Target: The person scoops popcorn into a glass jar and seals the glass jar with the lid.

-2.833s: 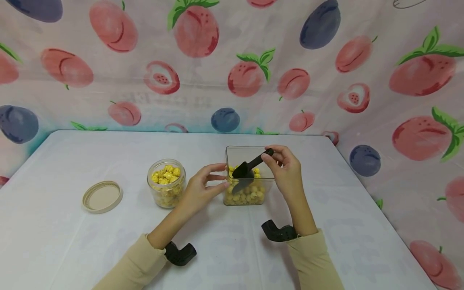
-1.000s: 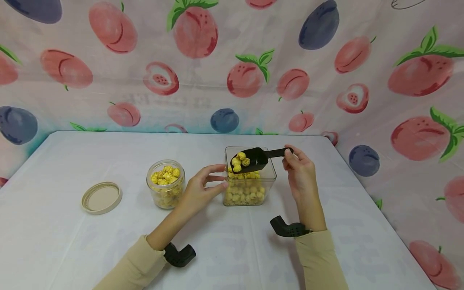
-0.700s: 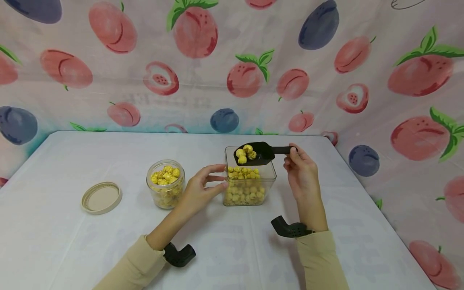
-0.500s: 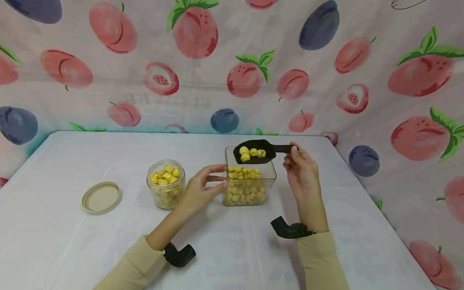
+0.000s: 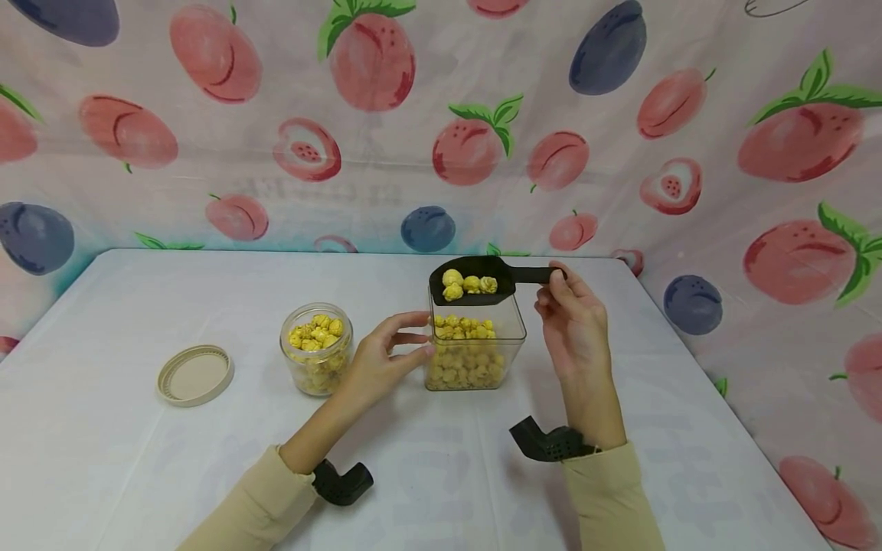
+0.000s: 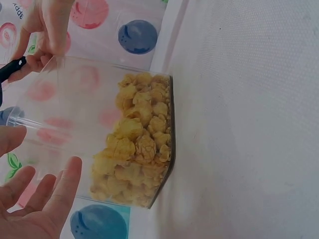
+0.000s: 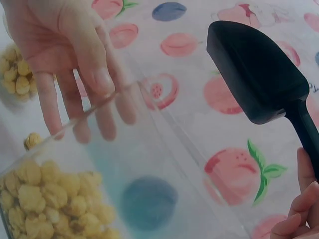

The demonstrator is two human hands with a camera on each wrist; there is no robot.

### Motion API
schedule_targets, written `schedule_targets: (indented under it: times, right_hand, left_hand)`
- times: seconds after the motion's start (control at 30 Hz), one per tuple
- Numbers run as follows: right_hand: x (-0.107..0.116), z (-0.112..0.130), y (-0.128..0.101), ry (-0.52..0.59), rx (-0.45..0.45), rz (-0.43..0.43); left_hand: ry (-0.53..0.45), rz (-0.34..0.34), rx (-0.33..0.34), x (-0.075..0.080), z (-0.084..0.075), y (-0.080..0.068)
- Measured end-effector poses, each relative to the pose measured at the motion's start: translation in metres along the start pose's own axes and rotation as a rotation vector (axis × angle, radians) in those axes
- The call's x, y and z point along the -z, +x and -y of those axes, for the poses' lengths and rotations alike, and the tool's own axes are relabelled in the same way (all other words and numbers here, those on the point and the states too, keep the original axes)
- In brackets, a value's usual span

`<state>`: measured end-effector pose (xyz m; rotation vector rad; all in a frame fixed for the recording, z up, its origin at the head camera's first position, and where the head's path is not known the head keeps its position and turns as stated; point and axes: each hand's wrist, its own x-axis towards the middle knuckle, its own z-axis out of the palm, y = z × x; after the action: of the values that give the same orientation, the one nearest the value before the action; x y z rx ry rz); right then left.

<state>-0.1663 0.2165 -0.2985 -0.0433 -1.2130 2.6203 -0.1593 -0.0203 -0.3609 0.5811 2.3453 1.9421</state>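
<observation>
My right hand pinches the end of a black scoop's handle, holding the scoop level above the box's back edge. Several yellow popcorn pieces lie in its bowl; the right wrist view shows only its dark underside. Below stands a clear square box, partly filled with popcorn. My left hand has its fingers extended and touches the box's left side at the rim. In the right wrist view those left-hand fingers reach along the clear wall. Left of that hand is an open glass jar of popcorn.
A beige round lid lies on the white tablecloth, left of the jar. Fruit-patterned cloth hangs behind the table and along its right side. Black curved wrist mounts stick out from both forearms.
The scoop was tipped down inside the box. It has come up with popcorn in it, levelled out, then risen farther and shifted slightly left. My left hand stays on the box.
</observation>
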Motion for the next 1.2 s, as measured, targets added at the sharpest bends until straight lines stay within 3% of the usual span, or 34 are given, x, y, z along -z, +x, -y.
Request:
schedule_targets:
  times: [0.37, 0.57, 0.7, 0.93, 1.2]
  right_hand:
    - [-0.012, 0.000, -0.009, -0.016, 0.000, 0.020]
    - [-0.017, 0.001, -0.012, -0.019, 0.001, 0.027]
    - [-0.020, 0.000, -0.014, -0.015, 0.000, 0.044]
    - [-0.023, -0.002, -0.018, 0.019, -0.004, 0.077]
    - [-0.028, -0.006, -0.022, 0.030, -0.018, 0.110]
  left_hand:
    - [0.026, -0.021, -0.013, 0.005, -0.008, 0.000]
    - [-0.024, -0.033, -0.046, 0.017, -0.019, 0.000]
    - [-0.011, -0.040, -0.049, 0.031, -0.030, -0.001]
    - [0.126, -0.041, -0.073, 0.063, -0.041, -0.002]
    - [0.254, 0.029, -0.064, 0.104, -0.042, -0.008]
